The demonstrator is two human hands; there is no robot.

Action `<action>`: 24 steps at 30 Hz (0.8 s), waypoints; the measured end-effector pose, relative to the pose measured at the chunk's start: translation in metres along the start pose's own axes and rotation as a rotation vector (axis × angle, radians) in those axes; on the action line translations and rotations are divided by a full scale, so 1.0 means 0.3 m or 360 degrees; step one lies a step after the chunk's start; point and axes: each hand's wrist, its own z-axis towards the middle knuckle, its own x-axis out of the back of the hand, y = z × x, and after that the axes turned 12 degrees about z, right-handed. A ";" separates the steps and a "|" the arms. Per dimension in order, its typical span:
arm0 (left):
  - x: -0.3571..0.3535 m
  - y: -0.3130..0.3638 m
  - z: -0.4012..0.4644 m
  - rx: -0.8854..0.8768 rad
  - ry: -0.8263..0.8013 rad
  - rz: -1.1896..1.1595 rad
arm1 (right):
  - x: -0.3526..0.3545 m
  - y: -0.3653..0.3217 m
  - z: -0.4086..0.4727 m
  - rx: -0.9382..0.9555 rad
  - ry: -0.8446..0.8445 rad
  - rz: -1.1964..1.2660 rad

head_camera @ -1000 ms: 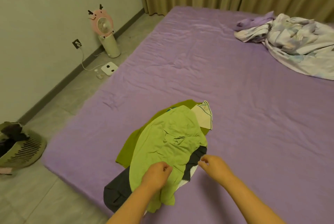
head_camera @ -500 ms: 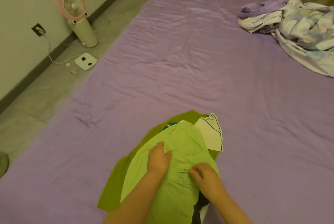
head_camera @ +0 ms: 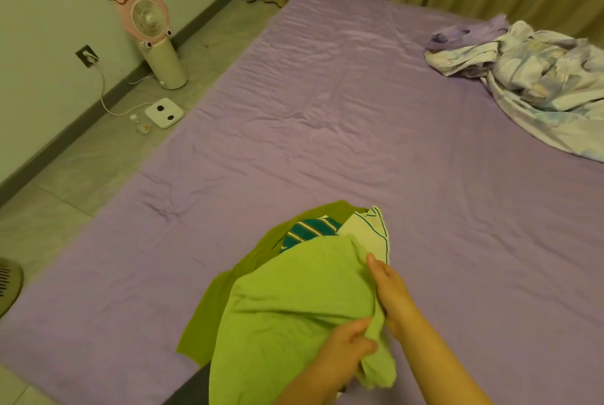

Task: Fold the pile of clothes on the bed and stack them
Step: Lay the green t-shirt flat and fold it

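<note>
A pile of clothes lies at the near edge of the purple bed (head_camera: 327, 130). On top is a light green garment (head_camera: 287, 300), bunched and partly lifted. My left hand (head_camera: 348, 347) grips its lower right part. My right hand (head_camera: 390, 293) holds its right edge, fingers tucked under the cloth. Beneath it lie a darker olive green garment (head_camera: 225, 303), a teal and white striped piece (head_camera: 310, 230), a cream piece with dark piping (head_camera: 369, 231) and a dark garment (head_camera: 192, 388) at the bed's edge.
A rumpled pale floral quilt (head_camera: 536, 78) lies at the far right of the bed. On the floor to the left stand a pink deer-shaped fan (head_camera: 150, 29) and a white scale (head_camera: 164, 112). A basket's rim (head_camera: 8, 283) shows at the left edge. Curtains hang behind.
Both hands went from pressing on the light green garment to taking hold of its right side and lifting it. The striped piece underneath has come into sight.
</note>
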 end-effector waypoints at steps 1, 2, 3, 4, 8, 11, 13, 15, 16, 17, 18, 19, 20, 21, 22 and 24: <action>-0.030 -0.008 -0.035 -0.0026 -0.0065 0.0026 | 0.012 -0.019 -0.020 -0.0054 0.0014 0.0080; -0.051 -0.014 -0.068 -0.0045 -0.0086 0.0054 | 0.022 -0.033 -0.048 -0.0097 0.0008 0.0137; -0.067 -0.018 -0.102 -0.0058 -0.0072 0.0066 | 0.030 -0.045 -0.083 -0.0120 -0.0017 0.0178; -0.078 -0.021 -0.135 -0.0069 -0.0054 0.0072 | 0.037 -0.056 -0.121 -0.0121 -0.0034 0.0202; -0.111 -0.014 -0.279 -0.0112 0.0118 0.0141 | 0.069 -0.106 -0.267 0.0162 -0.0100 0.0244; -0.111 0.061 -0.355 -0.0247 0.0541 0.0095 | 0.095 -0.174 -0.410 0.0402 -0.0229 0.0204; -0.121 0.167 -0.403 -0.0391 0.0683 0.0000 | 0.099 -0.223 -0.535 0.0570 -0.0409 0.0185; -0.136 0.283 -0.456 -0.0484 0.0721 -0.0178 | 0.096 -0.264 -0.664 0.0756 -0.0577 0.0128; -0.145 0.337 -0.483 -0.0516 0.0676 -0.0265 | 0.095 -0.279 -0.726 0.0833 -0.0659 0.0086; -0.156 0.387 -0.513 -0.0527 0.0576 -0.0353 | 0.097 -0.290 -0.783 0.0900 -0.0740 0.0025; -0.166 0.430 -0.543 -0.0503 0.0471 -0.0435 | 0.100 -0.299 -0.837 0.0954 -0.0819 -0.0046; -0.173 0.467 -0.568 -0.0454 0.0414 -0.0510 | 0.107 -0.307 -0.890 0.1002 -0.0890 -0.0117; -0.178 0.500 -0.591 -0.0405 0.0421 -0.0545 | 0.117 -0.313 -0.939 0.1034 -0.0951 -0.0169; -0.179 0.528 -0.609 -0.0375 0.0478 -0.0552 | 0.133 -0.318 -0.984 0.1064 -0.1004 -0.0219; -0.179 0.555 -0.627 -0.0362 0.0566 -0.0529 | 0.153 -0.324 -1.021 0.1105 -0.1048 -0.0281; -0.183 0.610 -0.687 -0.0426 0.0723 -0.0379 | 0.204 -0.346 -1.087 0.1227 -0.1090 -0.0385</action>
